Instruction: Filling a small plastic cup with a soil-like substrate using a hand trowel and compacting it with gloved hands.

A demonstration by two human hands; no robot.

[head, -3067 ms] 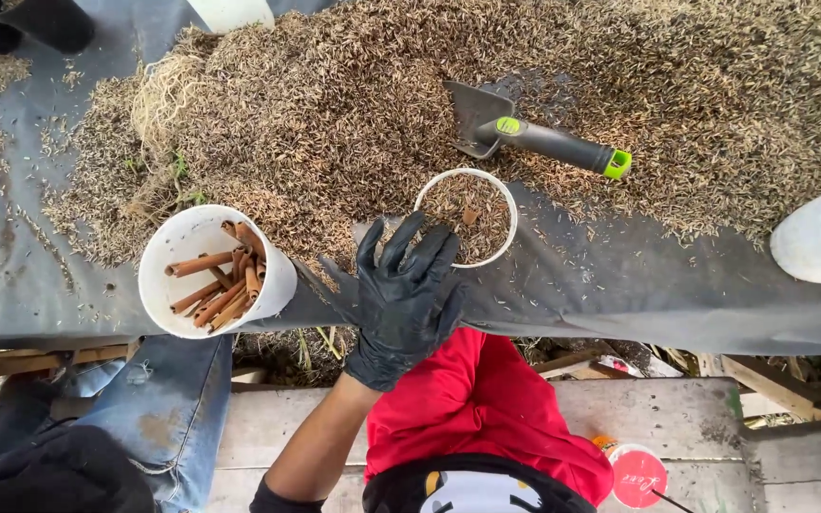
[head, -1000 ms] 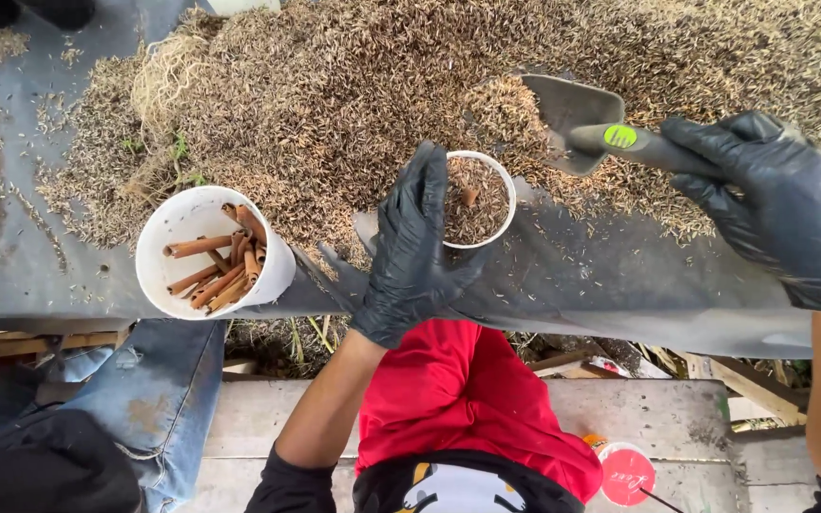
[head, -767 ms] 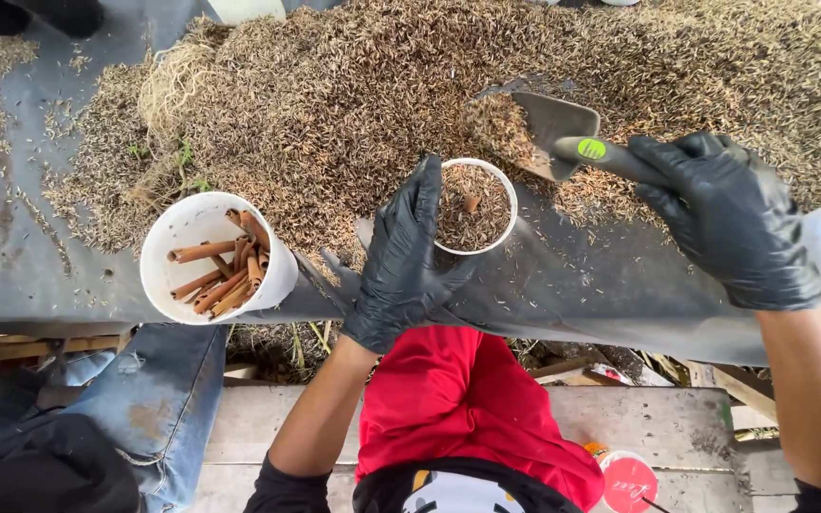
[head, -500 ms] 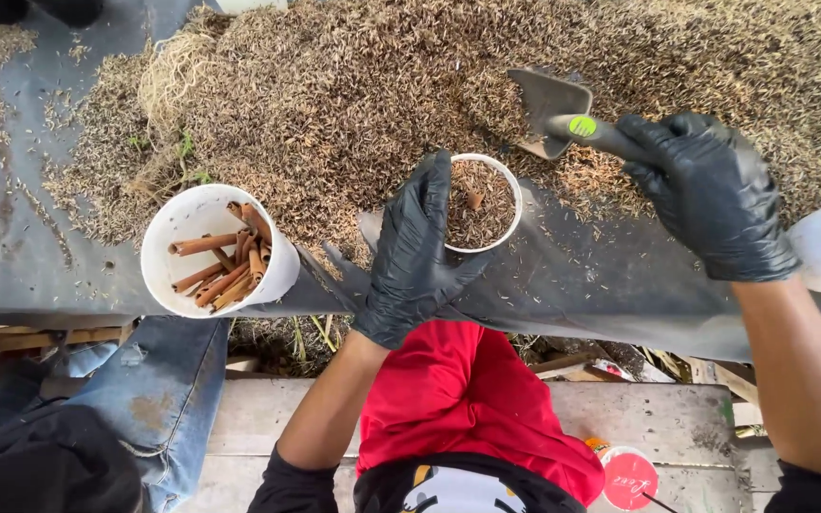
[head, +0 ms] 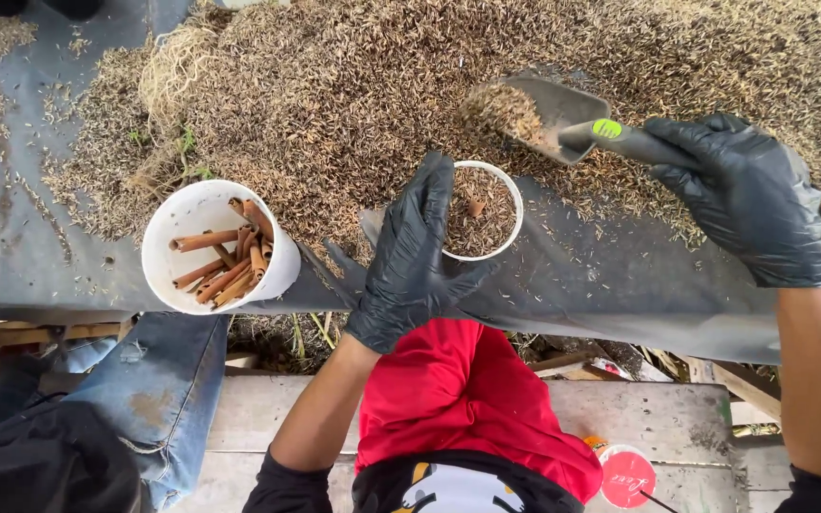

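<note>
A small white cup is steadied on the grey sheet by the left hand, gloved in black, whose fingers are spread and laid against the cup's near side rather than closed around it. The cup stands at the front edge of a wide heap of dry brown husks and is already filled almost to the rim with the same material, so the filling appears well advanced, with only a top-up seemingly left. A dark metal scoop with a green band on its handle is gripped by the right hand, also in a black glove, with the fingers wrapped tightly round the handle. The scoop is held just beyond and to the right of the cup, apart from it, and a load of husks is seen in its bowl, not yet tipped out. The husks in the cup look loose, fine and straw-coloured, with a few larger brown chips among them. A larger white tub of curled brown bark sticks is seen standing untouched to the left.
</note>
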